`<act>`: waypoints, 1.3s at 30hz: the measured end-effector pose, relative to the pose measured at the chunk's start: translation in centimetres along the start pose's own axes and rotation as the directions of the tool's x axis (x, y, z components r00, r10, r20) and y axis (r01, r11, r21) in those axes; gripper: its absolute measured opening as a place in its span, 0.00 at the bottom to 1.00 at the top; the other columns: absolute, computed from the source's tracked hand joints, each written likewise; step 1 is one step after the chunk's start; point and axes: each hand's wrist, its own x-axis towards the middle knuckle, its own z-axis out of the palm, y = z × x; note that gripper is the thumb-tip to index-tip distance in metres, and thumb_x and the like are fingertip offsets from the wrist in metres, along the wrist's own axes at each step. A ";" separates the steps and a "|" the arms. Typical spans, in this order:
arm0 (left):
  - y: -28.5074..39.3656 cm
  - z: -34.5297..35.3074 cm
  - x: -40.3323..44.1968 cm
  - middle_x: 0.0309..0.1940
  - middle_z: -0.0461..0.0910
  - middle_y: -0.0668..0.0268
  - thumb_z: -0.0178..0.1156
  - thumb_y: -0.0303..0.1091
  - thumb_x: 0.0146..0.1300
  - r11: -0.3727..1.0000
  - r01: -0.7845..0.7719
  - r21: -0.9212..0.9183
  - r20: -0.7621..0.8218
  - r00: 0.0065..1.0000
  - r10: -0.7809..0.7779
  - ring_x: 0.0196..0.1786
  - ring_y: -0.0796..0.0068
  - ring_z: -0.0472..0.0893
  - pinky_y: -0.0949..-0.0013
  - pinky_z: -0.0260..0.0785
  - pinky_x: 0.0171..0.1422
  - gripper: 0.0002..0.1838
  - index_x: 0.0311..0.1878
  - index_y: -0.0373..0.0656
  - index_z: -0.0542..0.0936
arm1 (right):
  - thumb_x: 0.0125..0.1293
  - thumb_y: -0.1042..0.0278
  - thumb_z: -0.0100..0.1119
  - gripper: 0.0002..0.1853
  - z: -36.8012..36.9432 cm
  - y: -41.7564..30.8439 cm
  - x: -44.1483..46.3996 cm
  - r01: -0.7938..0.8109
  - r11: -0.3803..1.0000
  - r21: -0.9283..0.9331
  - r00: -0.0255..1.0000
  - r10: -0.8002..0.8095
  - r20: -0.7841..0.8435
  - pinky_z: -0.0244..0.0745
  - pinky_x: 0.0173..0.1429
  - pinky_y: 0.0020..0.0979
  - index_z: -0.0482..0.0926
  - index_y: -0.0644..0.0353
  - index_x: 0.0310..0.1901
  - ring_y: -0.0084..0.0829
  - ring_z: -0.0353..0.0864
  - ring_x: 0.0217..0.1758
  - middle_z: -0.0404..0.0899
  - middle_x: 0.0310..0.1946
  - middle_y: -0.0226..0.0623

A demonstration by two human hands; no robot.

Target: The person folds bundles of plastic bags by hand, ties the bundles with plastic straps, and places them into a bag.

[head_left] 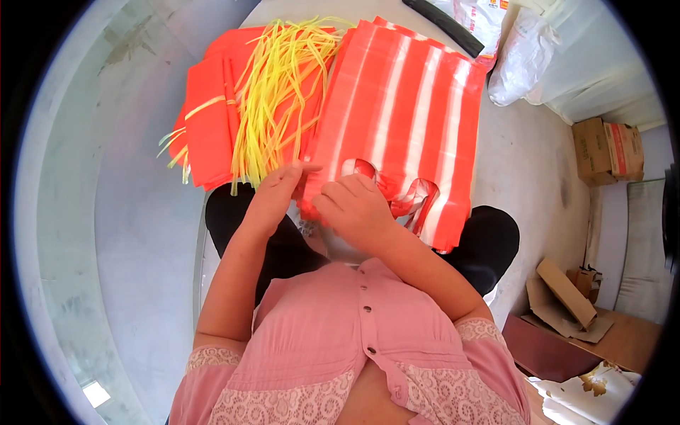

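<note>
A stack of red-and-white striped plastic bags [404,106] lies in front of me, with cut-out handles at its near edge. At the stack's lower left corner, my left hand [275,198] is closed on the edge of the bags, its fingers pointing right. My right hand [356,211] rests palm down at the near edge beside a handle hole, fingers bent over the bags; its fingertips are partly hidden. Left of the stack, a loose bunch of yellow plastic strips [276,99] is spread over folded red bags [210,127], which have a yellow strip around them.
A dark bar [446,27] and white plastic packages [523,57] lie beyond the stack. Cardboard boxes [608,151] stand at the right wall. Flattened cardboard [567,301] lies on a brown cabinet [616,340] at the lower right. My knees are under the near edge of the bags.
</note>
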 end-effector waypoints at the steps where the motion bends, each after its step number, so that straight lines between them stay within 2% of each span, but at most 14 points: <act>1: 0.0 0.0 0.5 0.47 0.86 0.63 0.38 0.51 0.87 0.985 -0.134 0.110 -0.044 0.989 0.140 0.57 0.70 0.82 0.60 0.73 0.66 0.31 0.62 0.38 0.85 | 0.53 0.72 0.67 0.14 0.0 0.2 0.0 -0.013 1.000 0.020 1.000 0.013 -0.019 0.74 0.50 0.36 0.81 0.54 0.43 0.34 0.79 0.44 0.79 0.41 0.31; 3: -0.1 0.2 2.0 0.49 0.86 0.59 0.33 0.55 0.87 0.867 -0.367 0.336 -0.080 0.906 0.415 0.63 0.62 0.80 0.55 0.67 0.74 0.36 0.61 0.37 0.86 | 0.53 0.72 0.67 0.13 0.0 0.6 -0.1 -0.051 0.995 0.081 0.996 0.057 -0.066 0.74 0.49 0.37 0.81 0.55 0.42 0.35 0.80 0.43 0.79 0.41 0.32; 6: 1.7 0.3 4.2 0.52 0.86 0.54 0.28 0.56 0.87 0.650 -0.641 0.409 0.118 0.743 0.658 0.69 0.53 0.76 0.53 0.61 0.79 0.40 0.59 0.36 0.86 | 0.57 0.74 0.66 0.12 -0.8 1.1 0.0 -0.142 0.973 0.184 0.978 0.166 -0.124 0.75 0.49 0.39 0.81 0.58 0.44 0.39 0.80 0.44 0.80 0.42 0.35; 8: 1.6 0.5 5.9 0.53 0.86 0.54 0.28 0.62 0.84 0.626 -0.648 0.433 0.175 0.742 0.647 0.69 0.49 0.75 0.51 0.60 0.81 0.42 0.58 0.37 0.87 | 0.56 0.77 0.67 0.14 -1.8 1.8 0.2 -0.220 0.949 0.226 0.958 0.254 -0.135 0.77 0.50 0.41 0.82 0.59 0.46 0.43 0.83 0.46 0.83 0.45 0.38; 10: 1.8 0.5 7.2 0.52 0.86 0.55 0.28 0.65 0.83 0.568 -0.652 0.502 0.244 0.737 0.631 0.68 0.49 0.75 0.51 0.60 0.80 0.44 0.56 0.37 0.87 | 0.60 0.76 0.66 0.15 -2.8 2.8 -0.3 -0.407 0.843 0.351 0.889 0.454 -0.061 0.78 0.53 0.43 0.81 0.61 0.50 0.45 0.84 0.49 0.83 0.48 0.42; 11: 1.9 0.3 8.1 0.50 0.86 0.55 0.46 0.61 0.80 0.601 -0.669 0.438 0.278 0.736 0.617 0.67 0.50 0.76 0.52 0.63 0.78 0.34 0.55 0.38 0.87 | 0.62 0.76 0.66 0.16 -3.3 3.3 -0.6 -0.492 0.770 0.406 0.839 0.544 -0.016 0.79 0.55 0.44 0.81 0.62 0.53 0.46 0.84 0.51 0.84 0.49 0.44; 14: 2.1 1.6 8.2 0.48 0.85 0.57 0.64 0.49 0.72 0.557 -0.530 0.639 0.152 0.798 0.583 0.66 0.53 0.76 0.54 0.66 0.75 0.21 0.54 0.40 0.87 | 0.68 0.74 0.64 0.21 -4.1 4.8 -0.9 -0.726 0.485 0.489 0.569 0.822 0.030 0.79 0.59 0.44 0.78 0.64 0.62 0.47 0.85 0.53 0.84 0.53 0.48; 15: 2.4 2.1 8.2 0.48 0.84 0.59 0.73 0.36 0.62 0.526 -0.528 0.667 0.139 0.782 0.608 0.64 0.55 0.77 0.55 0.69 0.71 0.18 0.54 0.41 0.87 | 0.71 0.70 0.64 0.25 -4.0 6.1 -1.5 -0.731 0.436 0.525 0.554 0.828 0.084 0.79 0.61 0.43 0.74 0.62 0.67 0.45 0.85 0.55 0.84 0.56 0.48; 18: 2.9 2.8 8.8 0.47 0.85 0.59 0.73 0.34 0.62 0.512 -0.481 0.712 0.126 0.805 0.580 0.59 0.56 0.78 0.56 0.70 0.67 0.16 0.53 0.41 0.88 | 0.72 0.66 0.61 0.24 -3.8 8.0 -2.5 -0.822 0.361 0.440 0.463 0.874 0.149 0.79 0.59 0.44 0.74 0.57 0.69 0.47 0.86 0.53 0.84 0.55 0.47; 24: 2.7 3.8 10.1 0.41 0.88 0.65 0.74 0.35 0.59 0.361 -0.518 0.776 0.149 0.706 0.692 0.53 0.56 0.79 0.54 0.68 0.62 0.14 0.48 0.44 0.88 | 0.73 0.63 0.59 0.21 -4.5 9.0 -2.6 -0.904 0.331 0.272 0.401 0.876 0.267 0.81 0.56 0.45 0.76 0.55 0.65 0.49 0.87 0.48 0.86 0.46 0.49; 30: 2.8 4.3 10.4 0.43 0.87 0.64 0.75 0.38 0.58 0.296 -0.473 0.830 0.176 0.726 0.665 0.52 0.56 0.80 0.52 0.67 0.64 0.16 0.48 0.44 0.88 | 0.72 0.62 0.61 0.17 -3.3 9.8 -3.9 -0.864 0.479 0.154 0.501 0.848 0.175 0.81 0.55 0.45 0.82 0.55 0.59 0.47 0.88 0.49 0.88 0.45 0.42; 33: 3.1 5.0 10.0 0.48 0.86 0.60 0.74 0.33 0.59 0.161 -0.394 0.905 0.176 0.690 0.702 0.52 0.54 0.80 0.53 0.71 0.62 0.15 0.48 0.43 0.87 | 0.71 0.62 0.62 0.16 -2.8 10.1 -4.4 -0.819 0.554 0.150 0.571 0.813 0.117 0.81 0.54 0.45 0.83 0.56 0.57 0.46 0.87 0.50 0.87 0.47 0.41; 36: 2.7 6.7 9.7 0.54 0.85 0.58 0.71 0.29 0.59 0.108 -0.523 0.846 0.291 0.620 0.729 0.56 0.51 0.81 0.51 0.72 0.66 0.16 0.52 0.41 0.86 | 0.70 0.63 0.63 0.15 -2.8 10.2 -4.3 -0.814 0.575 0.085 0.581 0.802 0.136 0.81 0.54 0.45 0.83 0.56 0.56 0.45 0.86 0.51 0.86 0.47 0.40; 39: 2.8 8.9 9.1 0.56 0.84 0.57 0.65 0.22 0.59 0.151 -0.766 0.625 0.495 0.539 0.681 0.61 0.51 0.81 0.50 0.72 0.69 0.19 0.55 0.38 0.84 | 0.70 0.64 0.63 0.15 -2.5 10.2 -4.5 -0.805 0.586 0.090 0.593 0.796 0.125 0.81 0.54 0.46 0.82 0.56 0.55 0.46 0.85 0.51 0.85 0.46 0.40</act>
